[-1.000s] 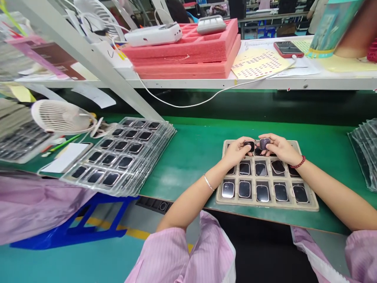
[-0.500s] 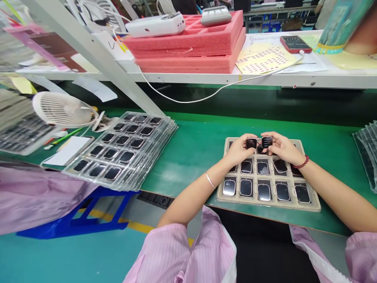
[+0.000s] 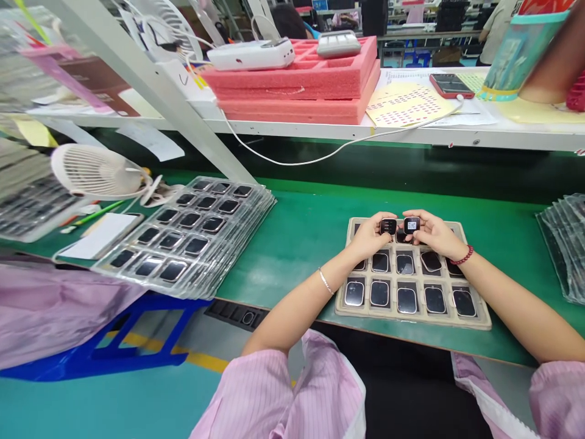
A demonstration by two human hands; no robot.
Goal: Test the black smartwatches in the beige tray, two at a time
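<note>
Over the back row of a beige tray (image 3: 342, 310), each of my hands pinches a smartwatch body. My left hand (image 3: 371, 234) is closed on a smartwatch (image 3: 388, 226) whose dark screen shows small light marks. Just to its right, my right hand (image 3: 434, 234) grips another smartwatch (image 3: 411, 225) with a white square pattern like a code on its screen. The two watches are held upright, a small gap apart. Below them, rows of square dark-screened watches (image 3: 406, 300) lie in the tray's pockets; one in the middle row (image 3: 430, 261) sits askew. My hands hide part of the back row.
To the left stands a stack of clear plastic trays (image 3: 183, 235) with watches. A white fan (image 3: 98, 171) and a notepad (image 3: 94, 235) lie beyond it. More clear trays (image 3: 567, 244) are at the right edge. A shelf (image 3: 329, 129) with pink foam (image 3: 292, 82) and a dangling cable crosses above.
The right watch's screen went from light lines to a white code-like square. Small light marks now show on the left watch's screen. Both hands stay over the tray; the view shifted slightly.
</note>
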